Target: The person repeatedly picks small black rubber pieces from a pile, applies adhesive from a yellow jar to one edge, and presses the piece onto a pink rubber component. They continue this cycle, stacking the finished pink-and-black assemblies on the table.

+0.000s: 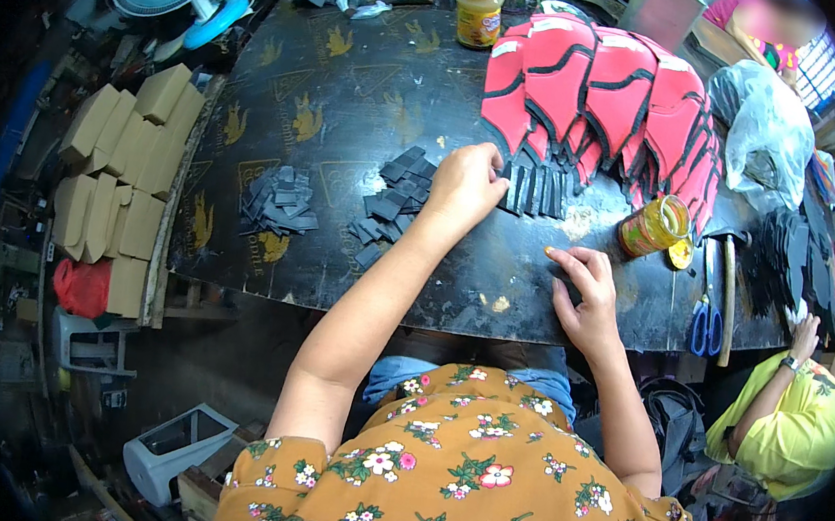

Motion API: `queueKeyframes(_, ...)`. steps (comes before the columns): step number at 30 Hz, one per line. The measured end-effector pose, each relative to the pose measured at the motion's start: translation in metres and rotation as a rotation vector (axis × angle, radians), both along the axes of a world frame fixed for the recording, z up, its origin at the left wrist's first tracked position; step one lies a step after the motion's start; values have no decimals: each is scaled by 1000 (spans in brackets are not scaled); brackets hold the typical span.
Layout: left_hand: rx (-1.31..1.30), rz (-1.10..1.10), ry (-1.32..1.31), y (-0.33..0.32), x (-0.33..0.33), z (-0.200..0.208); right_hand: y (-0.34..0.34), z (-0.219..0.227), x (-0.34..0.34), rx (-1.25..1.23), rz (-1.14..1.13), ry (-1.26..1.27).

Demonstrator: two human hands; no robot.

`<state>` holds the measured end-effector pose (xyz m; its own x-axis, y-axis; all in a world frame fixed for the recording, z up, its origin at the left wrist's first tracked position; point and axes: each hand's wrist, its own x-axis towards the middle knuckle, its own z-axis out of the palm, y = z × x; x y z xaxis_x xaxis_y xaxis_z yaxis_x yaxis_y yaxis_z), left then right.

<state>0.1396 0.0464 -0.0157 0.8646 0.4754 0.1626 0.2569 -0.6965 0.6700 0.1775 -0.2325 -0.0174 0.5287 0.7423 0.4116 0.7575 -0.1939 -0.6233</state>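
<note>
A: Your left hand (465, 180), condition?
B: One; fingers drawn in narrow, at the left end of the black strips (539, 194). Whether anything sits in your pinch, I cannot tell.

A: Your right hand (590, 292)?
B: One; low near the tabletop's (374, 86) front edge, thumb and forefinger apart, nothing seen between them, yellow dab on the forefinger's tip.

A: And the strips, where?
B: One row, side by side, just below the red pieces (611, 73), which lie overlapping, black-edged.

A: Right of your hands?
B: Open jar (654, 228), yellow contents, one; yellow lid (680, 254) just beside it. Scissors (703, 323), blue-handled, one pair; hammer (726, 300), wooden-handled, alongside.

A: Left of them?
B: Black patches, two loose piles: outer pile (283, 197), well apart from your left hand; inner pile (398, 198), beside that wrist.

A: Far edge?
B: Closed jar (477, 15), yellow-lidded, one, near the red pieces.
</note>
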Motion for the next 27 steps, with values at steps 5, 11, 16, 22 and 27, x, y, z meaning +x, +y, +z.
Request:
queueKeyframes(5,275,122,-92,37,-21,13,-3,3,-2,22,-22,6)
queueKeyframes(11,197,171,364,110,-67,26,-34,51,26,125,-240,-224)
queueKeyframes(16,254,162,319,104,-68,28,-59,108,74,-237,-470,-486)
queueKeyframes(22,496,184,264,86,-65,22,-46,119,95,-482,-384,-461)
queueKeyframes(27,424,307,-44,90,-76,34,-44,114,100,-401,-339,-463)
